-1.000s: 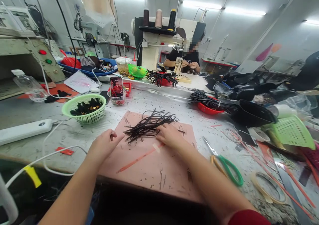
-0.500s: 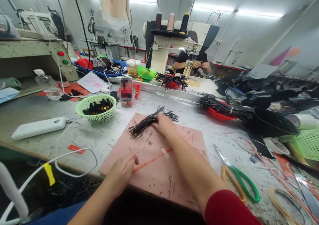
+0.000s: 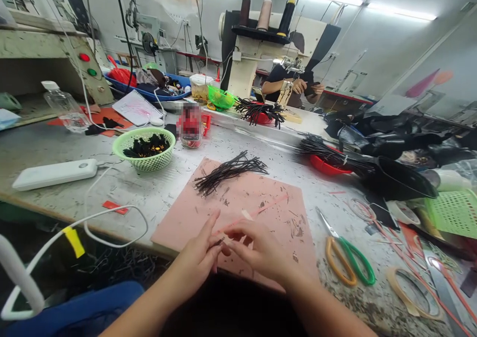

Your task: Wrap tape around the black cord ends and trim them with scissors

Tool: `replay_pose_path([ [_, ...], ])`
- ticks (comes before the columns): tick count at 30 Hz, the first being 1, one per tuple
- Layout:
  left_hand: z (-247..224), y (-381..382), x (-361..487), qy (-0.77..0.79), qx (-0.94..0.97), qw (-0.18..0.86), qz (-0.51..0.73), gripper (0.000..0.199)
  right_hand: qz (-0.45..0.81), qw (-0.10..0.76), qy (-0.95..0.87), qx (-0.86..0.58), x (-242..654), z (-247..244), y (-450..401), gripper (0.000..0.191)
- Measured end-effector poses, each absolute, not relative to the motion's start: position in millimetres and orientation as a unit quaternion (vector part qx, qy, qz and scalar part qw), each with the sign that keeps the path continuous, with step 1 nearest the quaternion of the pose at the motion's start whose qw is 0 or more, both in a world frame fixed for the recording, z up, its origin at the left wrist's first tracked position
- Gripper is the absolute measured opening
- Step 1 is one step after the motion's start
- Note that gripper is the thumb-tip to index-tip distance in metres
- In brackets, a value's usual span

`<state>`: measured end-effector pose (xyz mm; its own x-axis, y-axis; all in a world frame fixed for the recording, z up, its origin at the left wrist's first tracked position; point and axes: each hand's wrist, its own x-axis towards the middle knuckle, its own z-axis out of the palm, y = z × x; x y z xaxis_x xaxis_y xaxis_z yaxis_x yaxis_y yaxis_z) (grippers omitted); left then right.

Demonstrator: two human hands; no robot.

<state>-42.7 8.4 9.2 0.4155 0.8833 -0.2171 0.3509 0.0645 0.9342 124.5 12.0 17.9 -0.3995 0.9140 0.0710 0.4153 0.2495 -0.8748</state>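
My left hand [image 3: 197,257] and my right hand [image 3: 261,247] meet above the near edge of a pink board [image 3: 268,193]. The fingertips of both are pinched together around a small dark bit, too blurred and covered to name. My left index finger points forward past it. Under my fingers, an orange-red measuring strip [image 3: 270,204] crosses the board, with a pale piece of tape [image 3: 246,214] on it. A loose bundle of thin black cords [image 3: 231,172] lies across the board's far left part, touched by neither hand.
Scissors [image 3: 341,250] and a tape roll [image 3: 413,292] lie to the right. On the left are a light green basket [image 3: 143,165] with black pieces, a white power bank [image 3: 55,174] and its cable. Red bowls [image 3: 328,165] hold more cords. A person sits behind the sewing machine [image 3: 242,63].
My right hand has left the bundle of black cords and come back toward me to meet my left hand. The bundle stays on the board. The view has shifted slightly.
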Motion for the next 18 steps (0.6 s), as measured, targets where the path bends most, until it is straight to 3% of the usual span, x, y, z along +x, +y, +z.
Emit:
replay_pose_path([
  [6,4,-1,-41,0.482,0.715,0.46,0.211,0.055,0.298,0.335,-0.745,-0.495,133,19,1,0.012],
  [11,-13,-1,-85,0.587,0.689,0.366,0.214,0.028,0.245,0.333,-0.587,-0.696,210,6,40,0.015],
  [18,-30,12,-116,0.637,0.662,0.322,0.229,0.028,0.177,0.285,-0.518,-0.787,279,-19,87,0.019],
])
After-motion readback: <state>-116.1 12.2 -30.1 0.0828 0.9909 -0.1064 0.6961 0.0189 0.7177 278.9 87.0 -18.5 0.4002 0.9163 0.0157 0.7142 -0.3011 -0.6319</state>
